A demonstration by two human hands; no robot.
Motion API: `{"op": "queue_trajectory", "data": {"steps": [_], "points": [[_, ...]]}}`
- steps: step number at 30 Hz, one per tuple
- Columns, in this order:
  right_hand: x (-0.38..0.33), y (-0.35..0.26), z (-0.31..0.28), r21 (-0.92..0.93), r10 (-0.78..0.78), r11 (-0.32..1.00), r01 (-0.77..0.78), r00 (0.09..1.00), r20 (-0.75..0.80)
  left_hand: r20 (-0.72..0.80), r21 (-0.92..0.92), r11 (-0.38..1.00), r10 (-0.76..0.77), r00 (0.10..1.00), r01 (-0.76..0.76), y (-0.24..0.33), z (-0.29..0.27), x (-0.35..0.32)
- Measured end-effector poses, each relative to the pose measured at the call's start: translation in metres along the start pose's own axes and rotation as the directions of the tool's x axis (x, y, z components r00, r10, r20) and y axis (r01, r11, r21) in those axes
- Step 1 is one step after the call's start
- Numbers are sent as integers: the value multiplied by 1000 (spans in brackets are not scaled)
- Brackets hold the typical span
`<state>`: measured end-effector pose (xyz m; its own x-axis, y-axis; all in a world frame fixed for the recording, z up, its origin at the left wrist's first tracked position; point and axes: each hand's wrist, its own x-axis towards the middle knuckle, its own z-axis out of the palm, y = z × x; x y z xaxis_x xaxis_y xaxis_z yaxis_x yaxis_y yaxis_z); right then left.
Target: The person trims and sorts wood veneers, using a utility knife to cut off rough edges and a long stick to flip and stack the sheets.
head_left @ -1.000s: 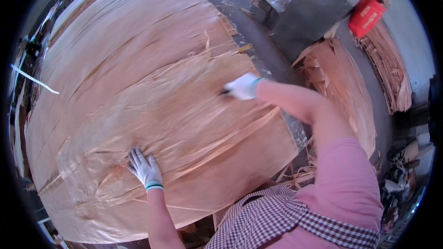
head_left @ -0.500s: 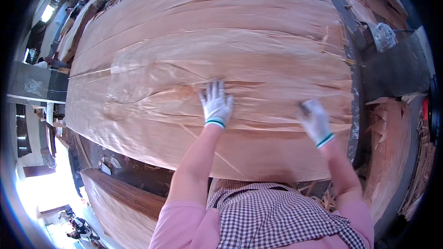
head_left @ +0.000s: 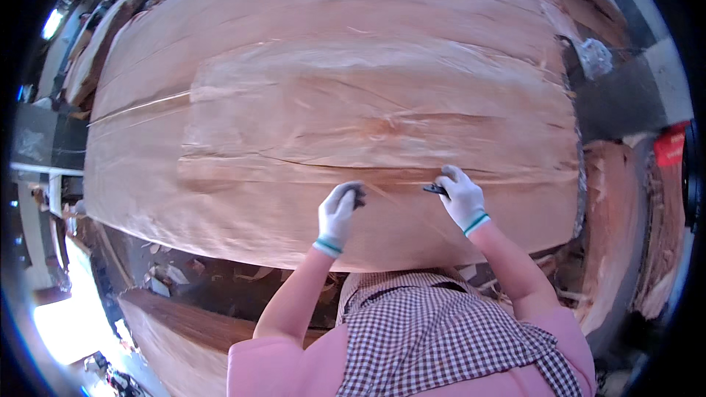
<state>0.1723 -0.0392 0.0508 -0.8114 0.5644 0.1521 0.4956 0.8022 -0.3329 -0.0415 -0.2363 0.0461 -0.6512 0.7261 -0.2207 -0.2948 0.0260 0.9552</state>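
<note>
A wide sheet of tan wood veneer (head_left: 243, 220) covers the stack before me, with ridges and splits running left to right. My right hand (head_left: 461, 195), in a white glove with a green-edged cuff, grips a small black knife-like tool (head_left: 436, 190) that points left above the veneer. Close to the sheet's near edge, my left hand (head_left: 339, 215) is curled, its glove dark at the fingertips. Whatever it may hold is hidden. A pale strip or seam (head_left: 401, 208) runs slantwise across the veneer between my hands.
Stacked veneer (head_left: 618, 213) stands to the right, with another stack (head_left: 176, 323) at the lower left. Grey beams flank the big stack, and crumpled clear plastic (head_left: 594, 57) sits near the right one. Scraps (head_left: 165, 276) litter the floor at the near left.
My left hand has lifted from lying flat on the veneer, curled its fingers and come nearer me. My right hand has moved left, and the black tool shows clearly in it.
</note>
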Motion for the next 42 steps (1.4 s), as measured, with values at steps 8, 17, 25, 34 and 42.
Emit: {"op": "queue_trajectory", "data": {"steps": [8, 17, 25, 34, 42], "points": [[-21, -92, -65, 163, 62, 982, -99, 974, 218, 158, -356, 798, -461, 873, 485, 5, -11, -55], [-21, -135, -61, 480, -254, 877, -3, 845, 470, -179, -105, 965, -257, 950, 241, 104, -87, -22], [34, -88, -32, 400, -25, 916, 18, 1000, 11, -465, 57, 227, 868, -176, 972, 344, -496, -228], [79, -98, -4, 666, 283, 516, -539, 841, 461, -651, 88, 288, -708, 274, 954, 101, -380, -166], [112, -38, 42, 643, 463, 203, -739, 651, 602, -436, 896, -229, -284, 854, 381, 121, -264, 26]]}}
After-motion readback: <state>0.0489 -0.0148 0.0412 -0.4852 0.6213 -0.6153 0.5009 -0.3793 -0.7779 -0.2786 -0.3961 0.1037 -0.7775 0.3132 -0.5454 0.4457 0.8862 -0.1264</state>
